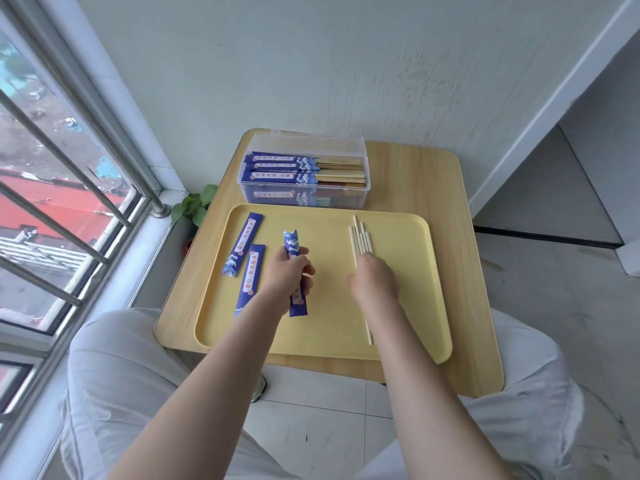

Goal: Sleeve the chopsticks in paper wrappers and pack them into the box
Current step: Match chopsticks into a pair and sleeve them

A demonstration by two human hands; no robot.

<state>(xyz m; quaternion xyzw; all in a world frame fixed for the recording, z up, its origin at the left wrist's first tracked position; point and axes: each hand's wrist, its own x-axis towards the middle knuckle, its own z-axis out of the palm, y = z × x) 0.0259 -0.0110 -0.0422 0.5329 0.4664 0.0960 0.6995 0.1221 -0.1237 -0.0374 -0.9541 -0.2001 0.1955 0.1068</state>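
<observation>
My left hand (289, 273) grips a blue paper wrapper (292, 245) in the middle of the yellow tray (332, 327), its open end pointing away from me. My right hand (375, 278) lies over a bundle of bare wooden chopsticks (360, 239) on the tray's right side; whether its fingers hold any is hidden. Two more blue wrappers (242, 245) (254, 268) lie flat on the tray's left. Behind the tray stands a clear plastic box (346, 202), lid open, with several sleeved chopstick pairs (280, 171) stacked inside.
The tray sits on a small wooden table (440, 188) against a white wall. A barred window (69, 188) runs along the left, with a small green plant (194, 204) beside the table. My knees in light trousers (114, 368) flank the table's near edge.
</observation>
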